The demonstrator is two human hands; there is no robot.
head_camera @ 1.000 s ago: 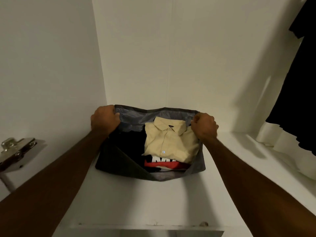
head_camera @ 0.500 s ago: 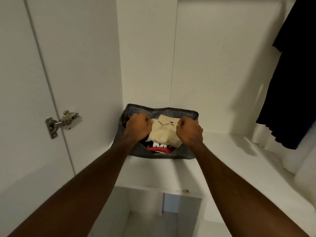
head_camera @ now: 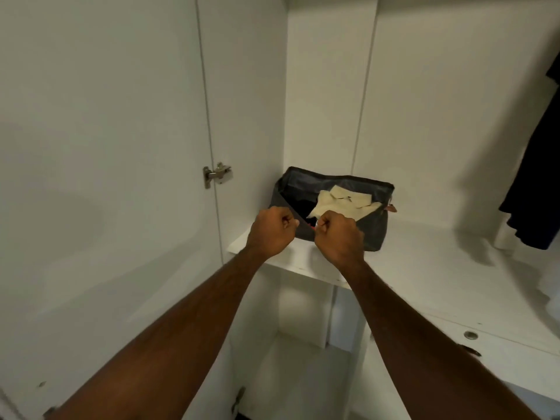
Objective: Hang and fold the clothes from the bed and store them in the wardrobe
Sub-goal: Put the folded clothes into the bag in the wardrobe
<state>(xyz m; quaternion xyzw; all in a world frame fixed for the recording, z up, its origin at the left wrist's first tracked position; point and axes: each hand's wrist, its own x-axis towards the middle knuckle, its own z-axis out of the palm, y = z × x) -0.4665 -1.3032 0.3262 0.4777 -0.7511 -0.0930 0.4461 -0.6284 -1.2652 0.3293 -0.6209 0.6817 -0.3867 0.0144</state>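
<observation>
Where half a second ago both fists sat over the bag's opening, they are now drawn back to its near rim, and more of the cream shirt [head_camera: 342, 201] shows inside. The grey bag [head_camera: 375, 234] sits on the white shelf [head_camera: 424, 262], toward its left front corner, against the wardrobe's back wall. Left hand [head_camera: 272, 231]: fingers curled tight, apparently pinching the bag's near left edge. Right hand [head_camera: 339, 234]: curled into a fist at the near rim, gripping the fabric; something small and pale shows at its fingertips. A door hinge [head_camera: 216, 174] is left of the shelf; dark clothes [head_camera: 536, 177] hang at right.
</observation>
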